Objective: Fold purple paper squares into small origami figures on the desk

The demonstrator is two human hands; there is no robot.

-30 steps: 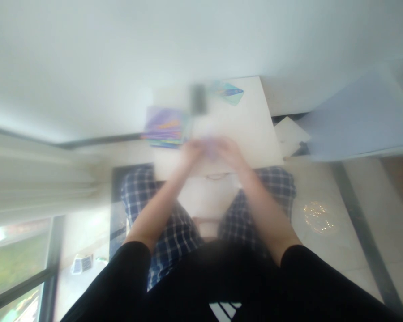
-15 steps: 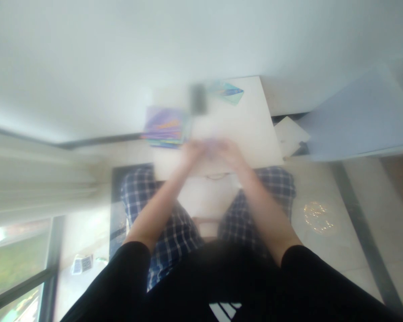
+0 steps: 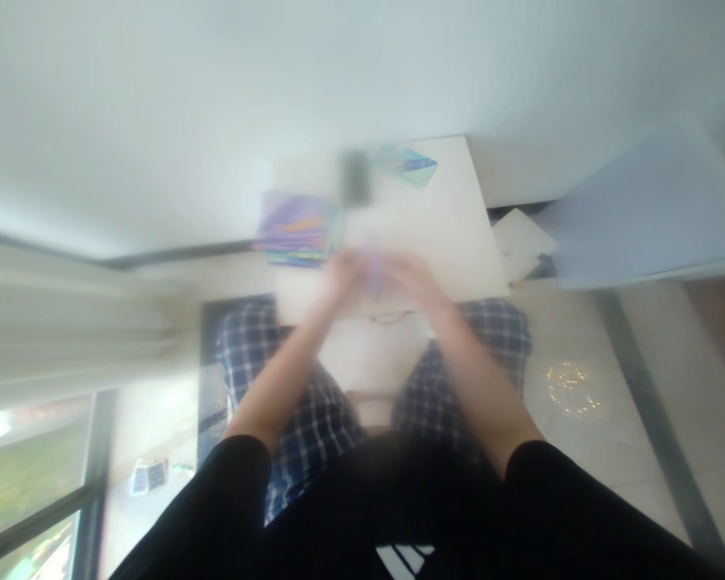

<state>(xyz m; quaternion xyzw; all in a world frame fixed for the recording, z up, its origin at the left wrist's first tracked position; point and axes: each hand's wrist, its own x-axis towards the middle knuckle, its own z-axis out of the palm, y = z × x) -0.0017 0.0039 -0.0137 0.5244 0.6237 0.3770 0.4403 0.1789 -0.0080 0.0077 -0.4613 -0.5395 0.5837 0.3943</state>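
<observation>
Over the near part of the white table (image 3: 441,234), both my hands meet around a small lilac piece of paper (image 3: 373,266). The middle of the picture is hazy, so its exact shape and folds cannot be made out. My left hand (image 3: 345,272) closes on its left side, and my right hand (image 3: 408,274) on its right. Part of the lilac paper stands up narrowly between the fingers and reaches toward me below them. Just left of my left hand lies a stack of coloured paper (image 3: 296,229), purple on top.
A blurred dark rectangular object (image 3: 355,177) and a teal-and-blue packet (image 3: 418,167) lie at the table's back. Glasses-like thin wire (image 3: 390,318) shows at the near edge. A pale panel (image 3: 646,217) stands right; glittering string (image 3: 573,389) lies on the floor.
The lilac paper now appears as a narrow upright strip, taller than before, when it was a small wide patch between the fingers. Both hands have stayed almost in place.
</observation>
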